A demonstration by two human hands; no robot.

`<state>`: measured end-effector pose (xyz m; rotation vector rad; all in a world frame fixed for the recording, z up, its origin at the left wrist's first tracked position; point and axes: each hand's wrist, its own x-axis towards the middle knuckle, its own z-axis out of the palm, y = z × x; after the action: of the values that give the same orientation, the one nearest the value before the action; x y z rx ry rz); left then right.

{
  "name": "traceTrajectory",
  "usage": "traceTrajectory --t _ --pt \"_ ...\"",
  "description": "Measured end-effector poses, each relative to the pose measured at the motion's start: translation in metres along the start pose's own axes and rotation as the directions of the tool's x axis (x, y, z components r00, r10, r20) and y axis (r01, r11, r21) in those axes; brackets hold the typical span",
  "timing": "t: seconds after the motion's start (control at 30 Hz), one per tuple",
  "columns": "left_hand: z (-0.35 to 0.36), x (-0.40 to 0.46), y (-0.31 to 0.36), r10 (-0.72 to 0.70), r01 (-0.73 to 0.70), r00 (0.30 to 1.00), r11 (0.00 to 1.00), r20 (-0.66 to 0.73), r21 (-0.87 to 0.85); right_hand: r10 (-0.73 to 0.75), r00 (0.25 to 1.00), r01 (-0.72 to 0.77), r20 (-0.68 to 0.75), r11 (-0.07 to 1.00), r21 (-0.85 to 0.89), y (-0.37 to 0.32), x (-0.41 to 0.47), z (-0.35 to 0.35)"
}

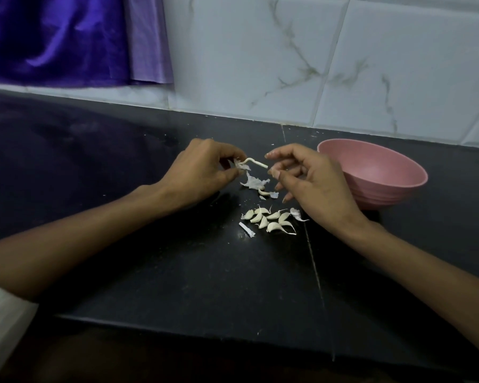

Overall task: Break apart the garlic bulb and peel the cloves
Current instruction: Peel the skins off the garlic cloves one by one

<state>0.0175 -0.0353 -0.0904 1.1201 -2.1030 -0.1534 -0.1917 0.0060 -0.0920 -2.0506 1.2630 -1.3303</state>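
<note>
My left hand (202,170) pinches the bare garlic stem (253,162) with shreds of papery skin hanging from it, a little above the black counter. My right hand (307,178) hovers just right of the stem's free end, fingers loosely curled and holding nothing. Several separated garlic cloves (270,218) lie in a small heap on the counter below my hands. Torn pieces of garlic skin (253,183) lie between the hands and the heap.
A pink bowl (376,172) stands on the black counter (150,244) just right of my right hand, near the marbled tile wall (288,64). A small white skin strip (246,229) lies left of the cloves. Purple cloth (67,40) hangs at the back left.
</note>
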Motion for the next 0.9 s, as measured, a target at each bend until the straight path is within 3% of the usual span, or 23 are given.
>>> traceTrajectory --t 0.17,0.47,0.7,0.83,0.9 --pt "-0.003 0.000 0.003 -0.045 0.042 0.995 0.999 0.086 0.033 -0.048 0.999 0.049 0.015 0.997 -0.059 0.002 -0.001 0.002" --pt "0.000 -0.004 0.011 0.087 -0.095 0.992 0.991 0.092 0.092 -0.076 0.997 0.078 0.016 0.988 -0.134 -0.003 -0.005 0.001" --pt "-0.004 0.002 -0.001 -0.006 0.004 1.000 0.989 0.009 0.149 -0.087 0.995 0.095 0.055 0.982 -0.161 0.002 -0.003 0.002" --pt "-0.005 0.001 0.004 0.070 -0.068 0.997 0.991 -0.014 0.111 -0.064 0.995 0.075 0.076 0.986 -0.150 -0.002 -0.001 -0.002" --pt "-0.005 0.000 0.008 0.131 -0.131 0.991 0.987 0.012 0.093 -0.074 0.985 0.104 0.154 0.975 -0.196 -0.007 0.000 -0.006"
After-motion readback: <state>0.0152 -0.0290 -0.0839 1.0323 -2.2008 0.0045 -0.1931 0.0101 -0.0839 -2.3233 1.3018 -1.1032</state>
